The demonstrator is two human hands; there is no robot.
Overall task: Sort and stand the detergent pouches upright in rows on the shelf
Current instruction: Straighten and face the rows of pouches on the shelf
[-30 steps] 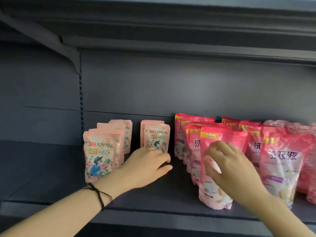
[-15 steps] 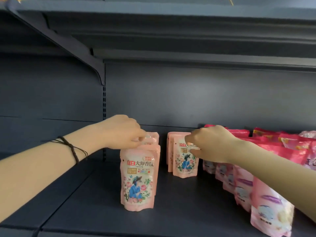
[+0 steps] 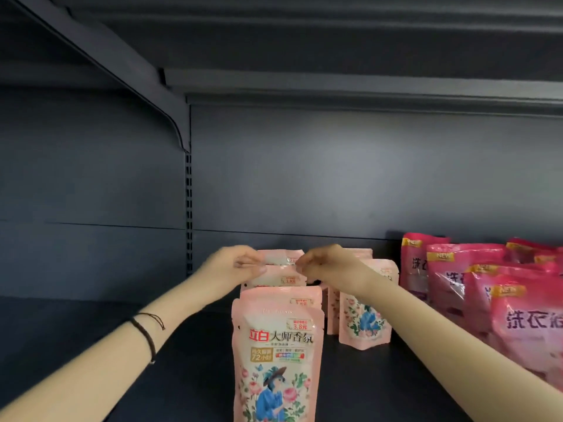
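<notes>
We see a dark grey shelf [image 3: 182,376] running the whole width. At its right end the deep pink pouches [image 3: 457,278] stand crowded in rows. In the middle the pale pink pouches [image 3: 277,360] stand upright in a file from front to back, with a shorter file [image 3: 362,315] just beside it on the right. At the back of the middle file, the rear pouch [image 3: 278,258] is pinched at its top edge: the left hand [image 3: 231,266] grips the left corner, the right hand [image 3: 326,264] the right corner, fingers curled. A thin black cord [image 3: 146,333] circles the left wrist.
</notes>
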